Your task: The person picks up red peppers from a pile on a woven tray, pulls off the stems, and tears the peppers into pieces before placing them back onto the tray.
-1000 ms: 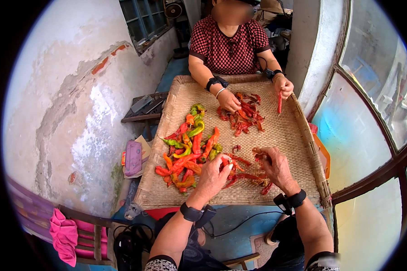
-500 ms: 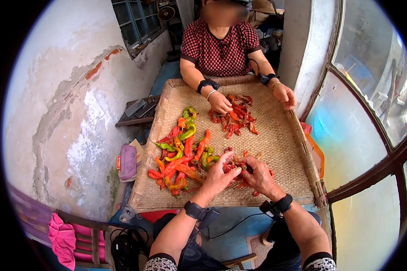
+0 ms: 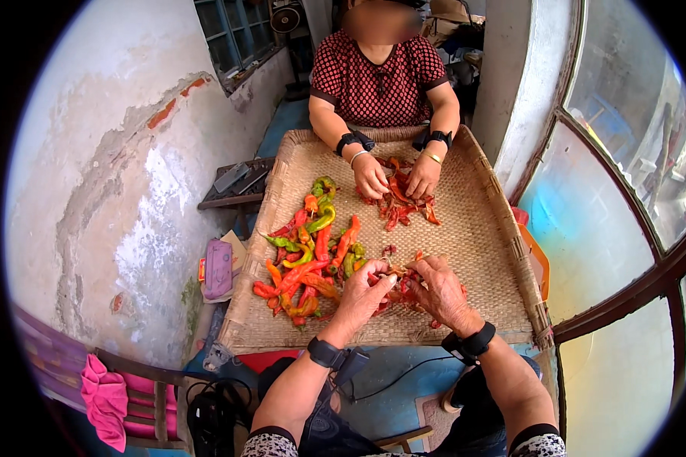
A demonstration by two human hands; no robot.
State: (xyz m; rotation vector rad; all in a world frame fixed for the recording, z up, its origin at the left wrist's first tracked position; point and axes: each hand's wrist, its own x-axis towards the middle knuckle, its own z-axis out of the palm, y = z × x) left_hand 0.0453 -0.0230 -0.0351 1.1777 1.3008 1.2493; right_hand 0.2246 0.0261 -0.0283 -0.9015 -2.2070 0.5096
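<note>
Over the near part of a woven bamboo tray (image 3: 476, 199), both my hands work close together. My left hand (image 3: 362, 295) has thumb and fingers pinched on a dried red chili pepper, partly hidden by the fingers. My right hand (image 3: 443, 293) is closed on dried red chili pepper too, its fingertips a little apart from the left ones. Loose dried red chili peppers (image 3: 417, 303) lie under and between my hands. Left of them rests a heap of fresh chili peppers (image 3: 301, 268), red, orange and green.
Across the tray a person (image 3: 377, 80) has both hands on a pile of dried red chilies (image 3: 399, 209). A frosted window (image 3: 598, 221) stands at the right, a peeling wall (image 3: 122, 183) at the left. A dark stool (image 3: 240, 183) and a purple pouch (image 3: 218, 268) are beside the tray.
My hands have drawn slightly apart at the fingertips. Across the tray, the other person's right-side hand has moved from the tray's rim in to the dried chili pile.
</note>
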